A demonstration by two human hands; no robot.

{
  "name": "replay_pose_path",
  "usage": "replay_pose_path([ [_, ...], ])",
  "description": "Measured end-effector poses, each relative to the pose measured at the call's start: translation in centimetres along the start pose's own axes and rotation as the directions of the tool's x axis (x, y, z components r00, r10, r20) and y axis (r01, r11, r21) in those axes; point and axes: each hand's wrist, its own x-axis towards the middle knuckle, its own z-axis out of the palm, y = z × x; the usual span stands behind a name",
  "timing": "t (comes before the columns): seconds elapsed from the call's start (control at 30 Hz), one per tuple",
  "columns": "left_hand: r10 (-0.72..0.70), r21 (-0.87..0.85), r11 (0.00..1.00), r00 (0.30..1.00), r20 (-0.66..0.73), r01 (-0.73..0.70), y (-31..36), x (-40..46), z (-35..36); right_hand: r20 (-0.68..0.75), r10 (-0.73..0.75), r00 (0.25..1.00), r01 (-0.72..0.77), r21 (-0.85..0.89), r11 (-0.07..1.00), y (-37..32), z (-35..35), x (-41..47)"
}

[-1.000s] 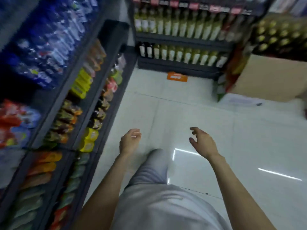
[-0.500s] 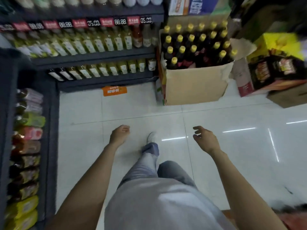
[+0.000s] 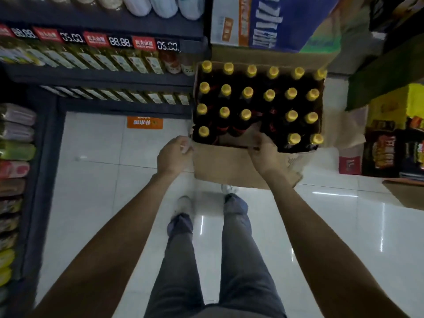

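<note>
Through the head camera we saw the open cardboard box [image 3: 220, 167] on the white tiled floor [image 3: 96, 180], just beside the dark shelf [image 3: 103, 76]. It was packed with yellow-capped bottles [image 3: 247, 92] in 4 rows. Our left hand [image 3: 175, 154] curled round the box's near left corner. Our right hand [image 3: 263, 154] gripped the near rim, fingers over the edge.

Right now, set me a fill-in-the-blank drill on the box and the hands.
1. The bottles in the box have ____ caps.
2. The left hand grips the box's near ____ corner.
3. The right hand grips the same ____ at its near rim.
4. The floor sticker left of the box is ____.
Missing words: yellow; left; box; orange.
</note>
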Motion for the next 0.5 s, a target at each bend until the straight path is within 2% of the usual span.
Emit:
replay_pose_path([
  [0.13, -0.100, -0.073, 0.993, 0.992, -0.072, 0.095, 2.6, 2.1, 3.3, 0.038, -0.043, 0.998, 0.042, 0.030, 0.999, 1.2, 0.7, 6.3],
  [0.27, -0.213, -0.103, 0.974, 0.973, -0.087, 0.204, 2.7, 3.4, 6.1, 0.102, -0.085, 0.991, 0.080, 0.051, 0.996, 1.7, 2.0, 10.0],
  [0.37, -0.303, -0.061, 0.953, 0.938, -0.170, 0.297, 3.2, 3.8, 7.5, 0.098, -0.069, 0.993, 0.072, -0.024, 0.997, 2.4, 3.4, 11.4],
  [0.5, -0.205, 0.076, 0.967, 0.921, -0.330, 0.243, 4.0, 3.3, 9.2, 0.042, -0.030, 0.999, 0.029, 0.024, 0.999, 2.6, 4.5, 12.2],
])
